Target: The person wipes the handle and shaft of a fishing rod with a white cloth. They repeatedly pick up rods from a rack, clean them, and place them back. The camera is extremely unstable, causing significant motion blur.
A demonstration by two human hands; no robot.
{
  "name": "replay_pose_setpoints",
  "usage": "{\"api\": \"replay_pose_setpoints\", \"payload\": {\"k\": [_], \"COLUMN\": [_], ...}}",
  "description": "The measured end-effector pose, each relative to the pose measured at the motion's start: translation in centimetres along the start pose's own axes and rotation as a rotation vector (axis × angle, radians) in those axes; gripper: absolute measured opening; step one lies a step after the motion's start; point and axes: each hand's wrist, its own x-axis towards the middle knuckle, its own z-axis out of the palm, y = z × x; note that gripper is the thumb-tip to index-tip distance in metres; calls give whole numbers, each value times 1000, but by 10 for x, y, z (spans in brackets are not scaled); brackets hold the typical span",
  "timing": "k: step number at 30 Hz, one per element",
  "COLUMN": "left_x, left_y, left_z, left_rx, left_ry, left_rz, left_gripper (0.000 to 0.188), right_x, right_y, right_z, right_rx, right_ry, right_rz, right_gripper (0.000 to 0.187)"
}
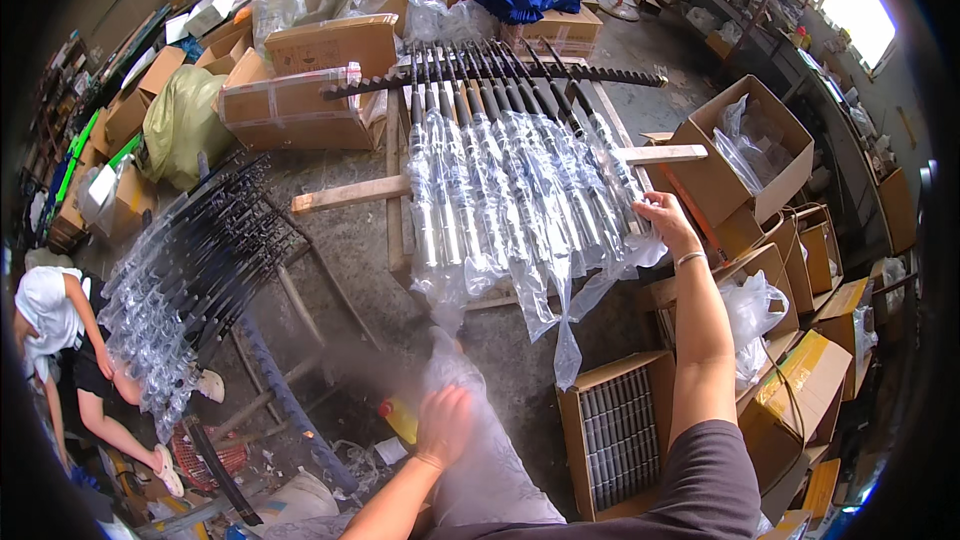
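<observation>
A row of several long black-handled rods lies side by side, their near ends in clear plastic sleeves that hang loose at the bottom. At the right end of this row, my right hand has its fingers closed on the sleeved rod at the edge. My left hand is lower down, over my leg and apart from the row. Motion smears its fingers, and a dark blurred streak crosses beside it, so what it holds, if anything, cannot be made out.
A wooden frame supports the row. More sleeved rods lean on a rack at left, near another person. An open carton stands at right; a box of dark tubes sits below. Cartons crowd the back.
</observation>
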Motion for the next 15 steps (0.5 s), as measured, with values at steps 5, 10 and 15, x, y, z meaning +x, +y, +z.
{"api": "replay_pose_setpoints", "payload": {"k": [5,10,15], "left_x": [-2,1,-3], "left_y": [-3,0,-4], "left_z": [5,3,7], "left_rx": [-1,22,-24], "left_ry": [81,107,62], "left_rz": [51,64,46], "left_gripper": [38,35,37], "right_x": [27,26,20], "right_y": [34,28,29], "right_z": [-10,-9,-5], "right_rx": [-24,-125,-37], "right_ry": [-81,-72,-41], "right_rz": [38,40,58], "right_gripper": [43,39,40]}}
